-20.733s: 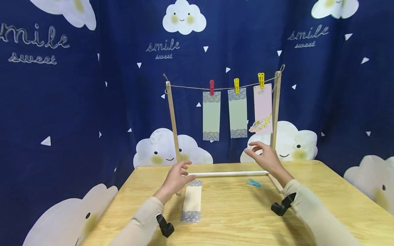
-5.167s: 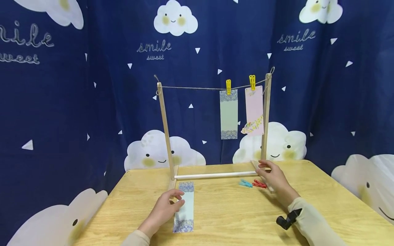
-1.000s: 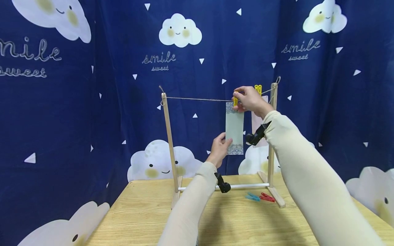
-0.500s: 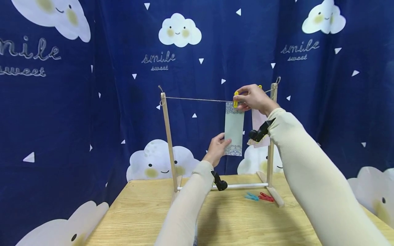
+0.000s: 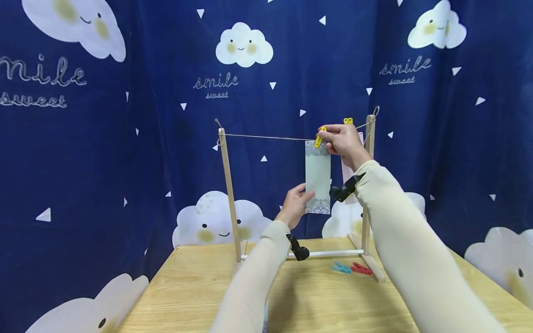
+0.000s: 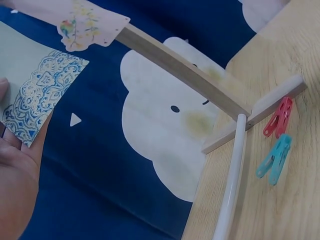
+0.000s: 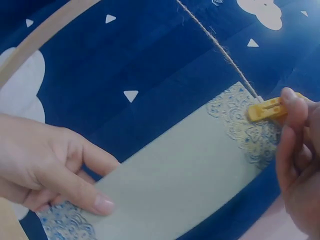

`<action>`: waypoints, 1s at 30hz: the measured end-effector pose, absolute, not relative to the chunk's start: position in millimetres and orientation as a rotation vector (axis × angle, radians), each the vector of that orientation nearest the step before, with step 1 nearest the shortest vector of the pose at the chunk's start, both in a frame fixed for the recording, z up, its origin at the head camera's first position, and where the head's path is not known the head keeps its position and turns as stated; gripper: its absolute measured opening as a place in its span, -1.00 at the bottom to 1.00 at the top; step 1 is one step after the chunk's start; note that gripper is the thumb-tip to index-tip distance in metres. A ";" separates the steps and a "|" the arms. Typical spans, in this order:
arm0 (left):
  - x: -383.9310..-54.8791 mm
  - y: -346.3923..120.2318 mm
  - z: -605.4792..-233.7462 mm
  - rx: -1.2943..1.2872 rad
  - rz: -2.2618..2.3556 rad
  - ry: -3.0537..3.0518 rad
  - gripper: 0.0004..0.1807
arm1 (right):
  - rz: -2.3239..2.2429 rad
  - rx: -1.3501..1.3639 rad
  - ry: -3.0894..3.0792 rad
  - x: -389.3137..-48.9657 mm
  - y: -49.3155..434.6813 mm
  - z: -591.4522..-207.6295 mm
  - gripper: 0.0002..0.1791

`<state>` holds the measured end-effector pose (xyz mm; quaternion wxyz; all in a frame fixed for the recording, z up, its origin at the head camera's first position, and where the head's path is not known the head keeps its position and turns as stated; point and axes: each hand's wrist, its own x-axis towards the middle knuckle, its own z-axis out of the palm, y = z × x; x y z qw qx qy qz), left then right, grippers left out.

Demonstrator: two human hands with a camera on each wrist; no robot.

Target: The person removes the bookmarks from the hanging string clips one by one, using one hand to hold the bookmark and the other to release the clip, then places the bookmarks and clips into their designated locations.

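A pale green paper card point(image 5: 318, 175) with blue lace-patterned ends hangs at the twine line point(image 5: 266, 137). My left hand point(image 5: 294, 204) pinches its lower left edge, thumb in front. At the top of the card, my right hand point(image 5: 344, 141) pinches a yellow clothespin point(image 7: 267, 109) between thumb and fingers. The clothespin is tilted and lies over the card's patterned top; whether its tips still bite the twine, I cannot tell. Farther right, partly behind my right arm, a pink card point(image 5: 347, 172) hangs under another yellow clothespin point(image 5: 348, 120).
Wooden posts point(image 5: 230, 185) and a white crossbar point(image 5: 333, 253) form the stand on the wooden table point(image 5: 187, 286). Blue point(image 5: 341, 268) and red point(image 5: 360, 268) clothespins lie near its right foot. A patterned card end point(image 5: 265, 321) shows beside my left sleeve. A blue cloud-print curtain hangs behind.
Since the earliest frame, the red clothespin and its card have left the line; that clothespin lies on the table. Both hands rose to the green card, and the yellow clothespin has just tilted.
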<state>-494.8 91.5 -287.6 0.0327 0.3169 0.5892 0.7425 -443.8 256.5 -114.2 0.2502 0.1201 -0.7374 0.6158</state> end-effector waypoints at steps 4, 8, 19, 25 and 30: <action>-494.1 94.8 -288.9 0.991 2.290 1.800 -0.64 | 1.762 0.320 -1.882 -445.2 254.1 -120.4 -0.61; -492.8 97.9 -287.9 0.984 2.311 1.775 -0.64 | 1.880 0.333 -1.719 -449.8 248.5 -124.1 -0.65; -489.8 96.7 -286.3 0.979 2.360 1.713 -0.63 | 2.171 0.217 -1.334 -456.6 228.7 -128.0 -0.86; -489.4 93.7 -284.5 0.983 2.364 1.717 -0.62 | 2.340 0.217 -1.119 -454.9 224.0 -124.4 -0.86; -490.3 90.6 -284.0 0.984 2.366 1.738 -0.61 | 2.458 0.269 -0.978 -451.9 222.2 -123.4 -0.82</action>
